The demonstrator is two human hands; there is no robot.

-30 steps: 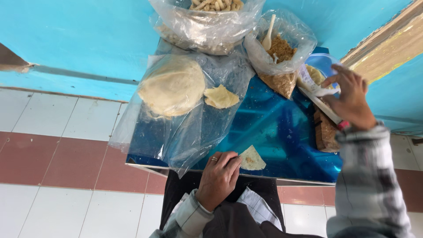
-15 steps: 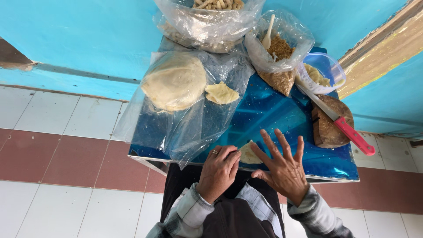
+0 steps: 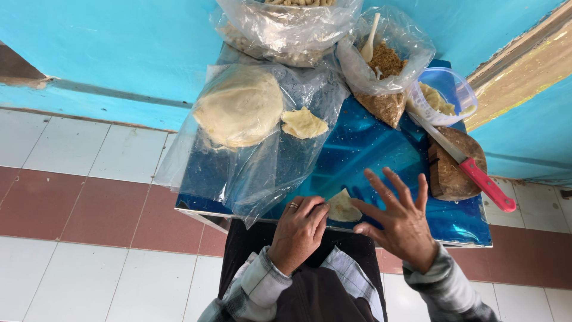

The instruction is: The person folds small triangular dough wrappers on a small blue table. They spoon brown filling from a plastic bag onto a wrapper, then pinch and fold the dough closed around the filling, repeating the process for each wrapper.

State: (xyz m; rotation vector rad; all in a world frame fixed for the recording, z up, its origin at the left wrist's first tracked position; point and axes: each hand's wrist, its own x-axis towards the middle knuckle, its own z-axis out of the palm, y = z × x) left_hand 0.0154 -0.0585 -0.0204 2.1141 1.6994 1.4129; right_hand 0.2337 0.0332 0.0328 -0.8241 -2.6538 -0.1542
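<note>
A small pale piece of dough [image 3: 344, 207] lies on the shiny blue tabletop [image 3: 369, 149] near its front edge. My left hand [image 3: 299, 231], with a ring on one finger, pinches the left edge of that piece. My right hand [image 3: 400, 222] hovers just right of it, fingers spread, holding nothing. Farther back, a large round mound of dough [image 3: 239, 107] sits inside a clear plastic bag, and a smaller flat dough piece [image 3: 303, 123] rests beside it on the plastic.
A red-handled knife [image 3: 468, 166] lies across a brown wooden block [image 3: 448, 173] at the right. Behind it stand a clear plastic tub [image 3: 447, 95], a bag of brown crumbs with a spoon [image 3: 386, 65], and a big clear bag [image 3: 286, 30]. Tiled floor lies below.
My right hand left the knife on the wooden block at the right and came down to the small dough piece, fingers spread. My left hand stayed on the dough.
</note>
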